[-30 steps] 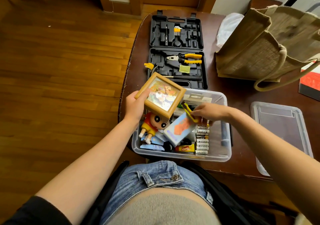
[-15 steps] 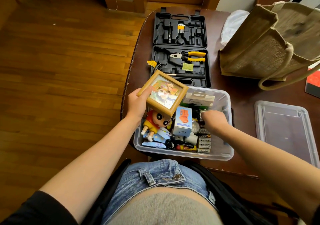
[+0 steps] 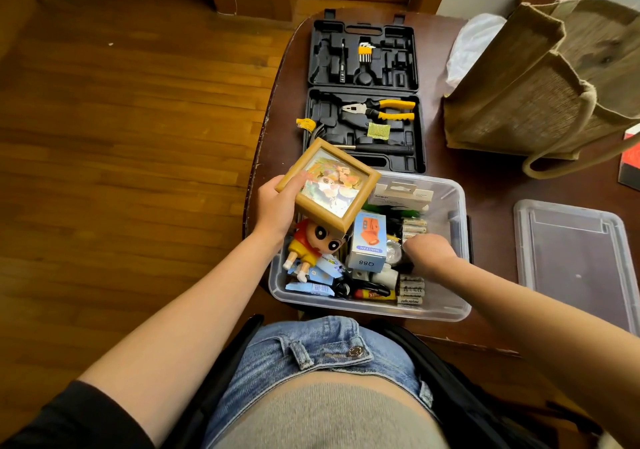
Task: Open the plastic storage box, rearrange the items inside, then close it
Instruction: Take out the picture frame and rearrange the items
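Observation:
The clear plastic storage box (image 3: 458, 275) stands open at the table's near edge. Its lid (image 3: 575, 261) lies flat to the right. My left hand (image 3: 277, 206) grips a wooden picture frame (image 3: 329, 185), tilted above the box's far left corner. My right hand (image 3: 429, 254) reaches down into the middle of the box by the batteries (image 3: 412, 291); its fingers are hidden. Also inside are a cartoon figure in a yellow shirt (image 3: 311, 244), a blue mini-fan carton (image 3: 369, 241) and a white carded package (image 3: 401, 194).
An open black tool case (image 3: 363, 57) with yellow pliers (image 3: 381, 109) lies just behind the box. A jute bag (image 3: 540, 78) stands at the back right, a white plastic bag (image 3: 474, 43) behind it. A red book (image 3: 630, 158) lies at the right edge.
My right hand, which held a yellow item above the box, has sunk into it near the batteries. The mini-fan carton now lies flat. The frame has stayed in my left hand.

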`<action>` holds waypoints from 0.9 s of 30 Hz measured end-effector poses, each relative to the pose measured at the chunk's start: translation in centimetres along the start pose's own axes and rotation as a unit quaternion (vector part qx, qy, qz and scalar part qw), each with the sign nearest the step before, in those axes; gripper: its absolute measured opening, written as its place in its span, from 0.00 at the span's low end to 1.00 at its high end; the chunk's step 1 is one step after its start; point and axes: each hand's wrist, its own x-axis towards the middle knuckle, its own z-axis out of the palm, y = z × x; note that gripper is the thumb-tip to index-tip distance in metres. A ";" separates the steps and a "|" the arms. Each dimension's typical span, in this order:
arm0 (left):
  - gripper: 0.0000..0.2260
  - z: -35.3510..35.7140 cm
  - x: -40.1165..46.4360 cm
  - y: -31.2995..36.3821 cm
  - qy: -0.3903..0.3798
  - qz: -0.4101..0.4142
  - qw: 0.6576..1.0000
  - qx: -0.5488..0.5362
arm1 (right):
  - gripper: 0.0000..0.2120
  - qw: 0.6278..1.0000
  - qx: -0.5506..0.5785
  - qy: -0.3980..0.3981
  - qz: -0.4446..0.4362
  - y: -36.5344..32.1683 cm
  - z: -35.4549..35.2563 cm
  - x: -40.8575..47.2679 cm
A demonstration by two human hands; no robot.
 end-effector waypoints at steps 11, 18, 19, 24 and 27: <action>0.06 -0.1 0.0 0.0 -0.004 0.000 1.000 0.001 | 0.22 0.905 0.414 0.005 0.095 -0.4 -3.1 0.3; 0.06 -0.1 0.0 0.1 -0.005 -0.006 1.000 -0.002 | 0.22 0.765 0.612 -0.151 0.132 -3.4 -4.2 0.8; 0.06 -0.1 -0.1 0.2 -0.005 -0.008 1.000 -0.005 | 0.20 0.742 0.636 -0.161 0.140 -3.5 -4.2 0.9; 0.05 0.0 -0.1 0.3 0.001 -0.010 0.999 -0.031 | 0.22 0.561 0.781 -0.228 0.153 -1.8 -3.1 0.8; 0.05 -0.2 0.0 0.4 0.001 -0.008 0.999 -0.033 | 0.21 0.580 0.774 -0.206 0.150 -1.1 -3.0 0.7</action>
